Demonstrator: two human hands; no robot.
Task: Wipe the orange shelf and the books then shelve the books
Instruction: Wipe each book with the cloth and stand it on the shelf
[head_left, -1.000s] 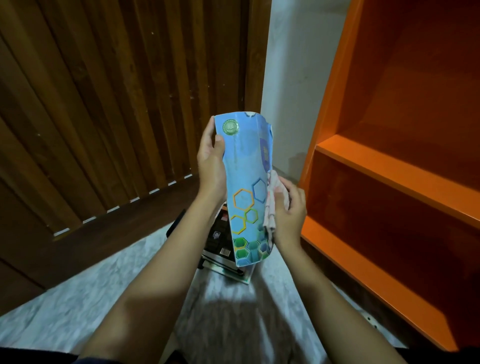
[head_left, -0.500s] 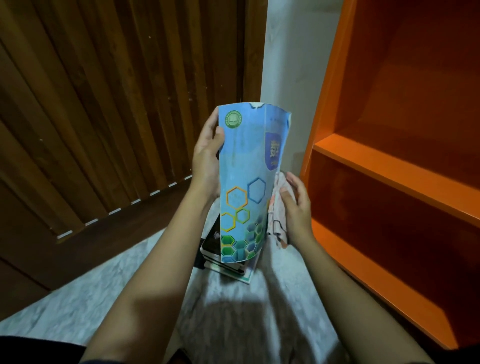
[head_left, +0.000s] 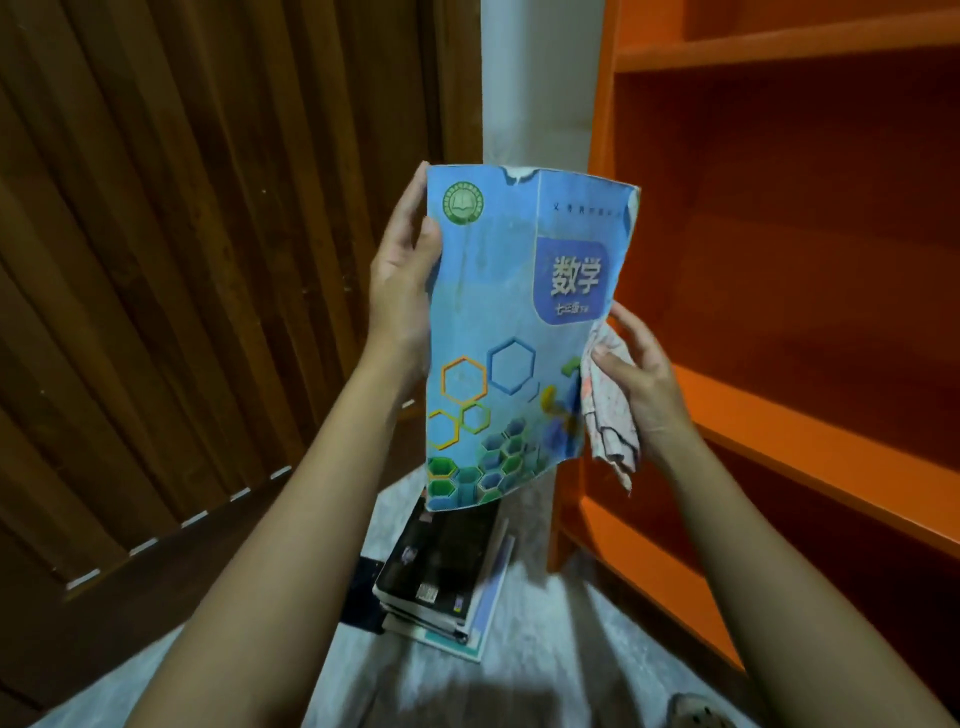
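My left hand grips the left edge of a blue book with hexagon patterns, held upright with its front cover facing me. At the book's right edge my right hand holds a crumpled pale cloth, which hangs down below the fingers. The orange shelf stands to the right, and its visible boards carry nothing. A stack of several books lies on the floor below the blue book, partly hidden by it.
A brown slatted wooden door fills the left side. A strip of white wall shows between door and shelf. The floor is pale marble. A foot in a sandal shows at the bottom right.
The blue book has turned from spine-on to cover-facing and risen higher. My right hand with the cloth has come from behind the book to its right edge. The view has tilted upward.
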